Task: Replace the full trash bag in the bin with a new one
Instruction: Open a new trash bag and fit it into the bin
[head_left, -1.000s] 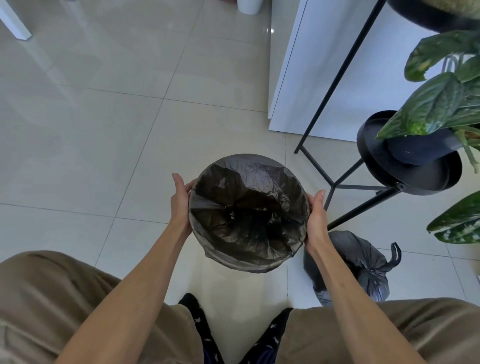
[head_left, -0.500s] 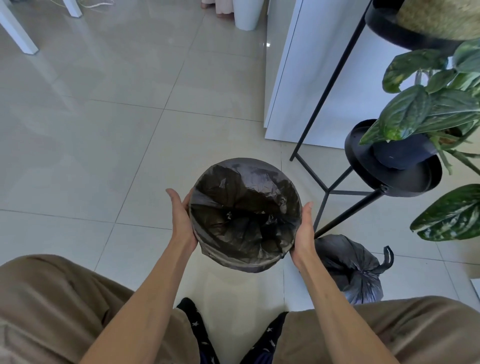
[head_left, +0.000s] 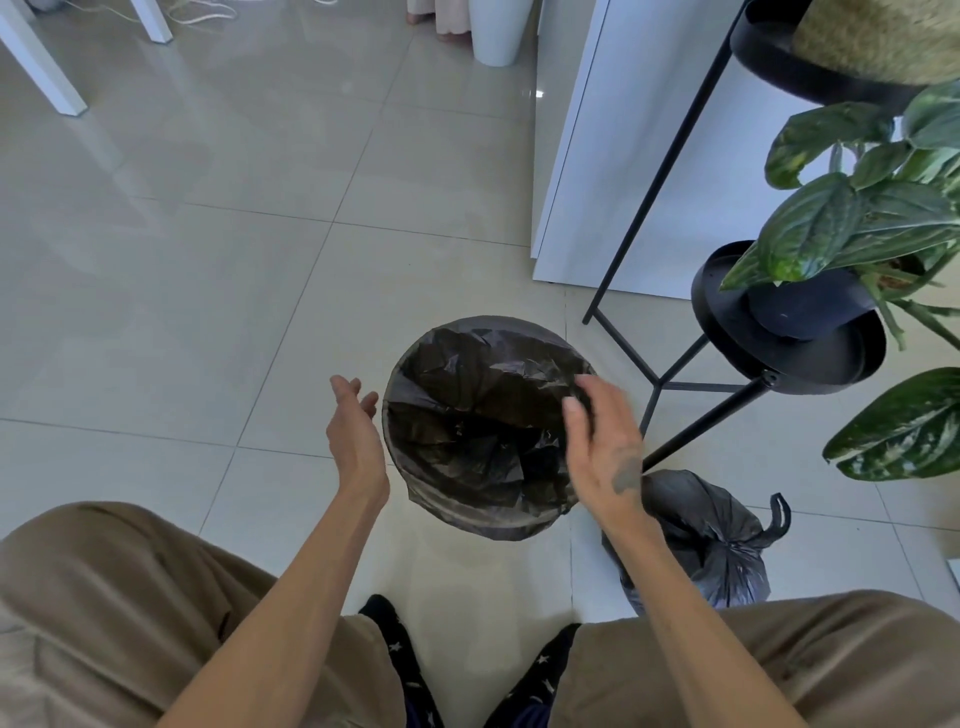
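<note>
Beside the bin (head_left: 488, 519), both hands (head_left: 356, 441) now released

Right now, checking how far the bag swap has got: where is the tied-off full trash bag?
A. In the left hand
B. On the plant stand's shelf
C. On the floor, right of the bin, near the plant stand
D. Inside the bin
C: the tied black bag sits on the tiles right of the freshly lined bin, below the plant stand.
</note>
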